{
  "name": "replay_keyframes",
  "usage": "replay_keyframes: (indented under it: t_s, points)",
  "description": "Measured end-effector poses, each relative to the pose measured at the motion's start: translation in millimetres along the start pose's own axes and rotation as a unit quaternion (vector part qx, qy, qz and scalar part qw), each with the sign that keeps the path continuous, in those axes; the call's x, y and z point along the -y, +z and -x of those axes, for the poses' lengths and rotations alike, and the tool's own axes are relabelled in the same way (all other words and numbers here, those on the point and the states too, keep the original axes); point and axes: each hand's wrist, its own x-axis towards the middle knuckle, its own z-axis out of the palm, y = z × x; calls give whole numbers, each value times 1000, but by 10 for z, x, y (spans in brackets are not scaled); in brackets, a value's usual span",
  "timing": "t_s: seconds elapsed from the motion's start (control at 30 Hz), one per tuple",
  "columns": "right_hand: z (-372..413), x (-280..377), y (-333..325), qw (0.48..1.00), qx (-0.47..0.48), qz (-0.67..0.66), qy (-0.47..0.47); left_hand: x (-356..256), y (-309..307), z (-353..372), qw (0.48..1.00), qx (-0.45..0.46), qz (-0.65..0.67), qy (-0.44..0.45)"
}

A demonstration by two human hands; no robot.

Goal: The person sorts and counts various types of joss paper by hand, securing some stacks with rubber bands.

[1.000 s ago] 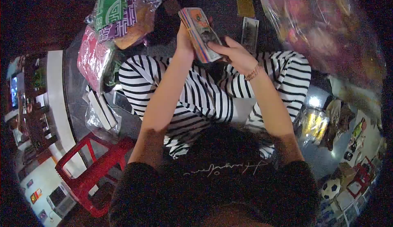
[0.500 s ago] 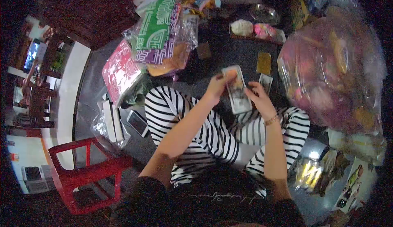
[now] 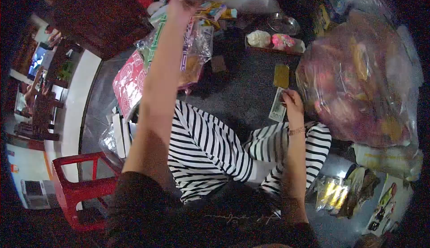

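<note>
The person's right hand (image 3: pixel 294 106) is at the right edge of a banknote (image 3: pixel 277 109), fingers bent and drawn close together; whether they pinch the paper or only press on it cannot be told. The left hand (image 3: pixel 180 8) reaches far forward above the wrapped packets (image 3: pixel 128 77), blurred, with a pale grey shape at its fingertips – how open it is, and what it has hold of, cannot be made out. The likeliest trouble is that the banknote slips or creases, since the paper is thin and the fingers sit at one side of it. It could also slide against the gold-coloured card (image 3: pixel 281 76) just beyond its far end, or catch on the striped trousers (image 3: pixel 293 134) close by its near end. The left forearm might drag the loose plastic of the packets if it dips. The banknote is in front of the right knee, left of the big plastic bag (image 3: pixel 354 87); its long axis runs mostly away from the person, the far end leaning right – toward the card – and the near end, with large numerals, pointing back at the lap.
</note>
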Motion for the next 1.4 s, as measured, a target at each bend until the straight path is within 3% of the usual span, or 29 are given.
replay_keyframes:
  t_s: [0.07,0.13,0.17,0.23,0.3,0.37,0.4,0.43,0.47,0.5,0.53,0.6,0.7,0.73,0.77,0.83,0.87,0.93,1.03,1.1,1.13,1.17,1.23,1.27,1.3,1.4]
  points:
    - [-38,-6,-25,998,5,22,-53,-185,39,-187,998,-39,48,-15]
    - [-16,47,4,1000,-2,-1,-25,-141,2,-287,979,-88,182,-18]
    - [8,62,8,1000,-3,-25,1,30,-66,-223,979,-87,182,-30]
    - [83,141,16,1000,-22,12,2,547,-361,117,997,-67,24,-10]
    - [-3,-78,-20,988,-7,148,-40,1073,-589,594,994,-55,-46,-77]
    - [-59,-273,-80,977,-15,211,17,1357,-698,1227,930,0,-263,-258]
    - [-82,-345,-110,962,-12,267,62,1522,-812,1485,879,168,-378,-236]
    - [-118,-395,-116,960,-19,269,75,1701,-955,1721,791,332,-474,-199]
    - [-161,-442,-109,917,-45,380,115,1910,-1095,1987,825,290,-339,-347]
    - [-208,-490,-105,859,-66,485,152,2082,-1148,2228,824,233,-191,-480]
    - [-276,-548,-102,855,-68,489,160,2070,-903,2369,820,234,-185,-488]
    - [-342,-656,-92,864,-98,452,198,1903,-215,2554,726,338,-437,-410]
    - [-319,-589,-36,853,-116,472,192,1961,-89,2721,741,347,-412,-401]
    - [-332,-594,-40,852,-118,472,193,1990,42,2789,775,179,-367,-483]
    - [-337,-594,-56,869,-94,435,215,2058,-2,2804,774,180,-366,-485]
    - [-323,-602,-86,882,-70,401,238,2296,-146,2851,836,183,-203,-476]
    - [-327,-592,-78,879,-67,403,246,2389,-195,2864,837,183,-200,-475]
    - [-362,-643,-50,878,-62,405,249,2451,-228,2843,828,146,-49,-539]
    - [-351,-653,12,858,-101,450,226,2516,-266,2833,842,103,-40,-528]
    - [-335,-523,-47,874,16,382,299,2671,-326,2869,832,100,-27,-545]
    - [-359,-604,-50,862,13,423,279,2808,-440,2859,807,109,-143,-562]
    - [-425,-770,-52,851,8,461,252,2677,-391,2888,839,156,-128,-505]
    - [-449,-1036,-102,890,-37,425,161,2318,-196,2835,819,198,-178,-508]
    - [-308,-788,-24,909,-34,386,152,2451,-254,2874,835,152,-113,-516]
    - [-181,-509,38,925,-31,349,145,2507,-306,2862,860,171,-128,-464]
    - [-258,-537,30,956,44,243,158,2406,-311,2777,859,136,-192,-455]
